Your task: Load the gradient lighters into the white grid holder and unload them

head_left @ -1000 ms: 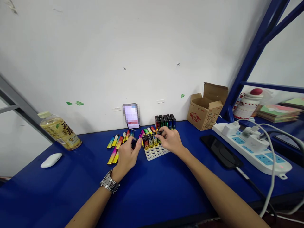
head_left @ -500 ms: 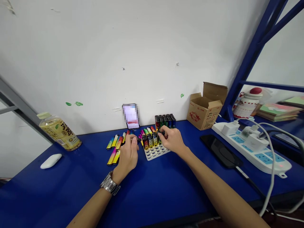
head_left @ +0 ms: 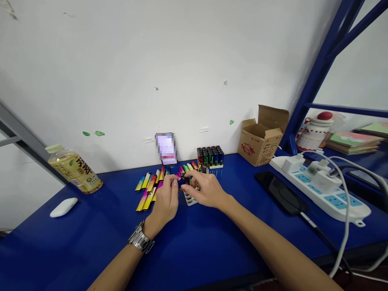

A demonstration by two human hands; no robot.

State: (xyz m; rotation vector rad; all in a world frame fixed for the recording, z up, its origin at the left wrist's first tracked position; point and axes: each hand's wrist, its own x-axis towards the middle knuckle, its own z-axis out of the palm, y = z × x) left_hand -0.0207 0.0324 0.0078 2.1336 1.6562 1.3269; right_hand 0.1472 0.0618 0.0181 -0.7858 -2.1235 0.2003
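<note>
Right between the two hands, a slim dark-capped lighter (head_left: 181,182) is pinched at the fingertips: the left hand (head_left: 165,202) has its fingers curled around one end, and the right hand (head_left: 203,192) meets it from the other side, fingers closed toward the same piece, though whether both truly grip it is hard to tell at this size. Directly under the right hand lies the white slotted plastic tray (head_left: 190,199), its far rows filled with upright lighters and its near slots bare. The work looks to be at the stage of passing one lighter across for seating; the next move would call for turning it upright and lining it up over a free slot. Beyond the left hand, the loose rainbow-coloured lighters (head_left: 148,186) lie flat on the blue desk (head_left: 194,242). Farther behind the right hand stands a full block of dark lighters (head_left: 210,157).
</note>
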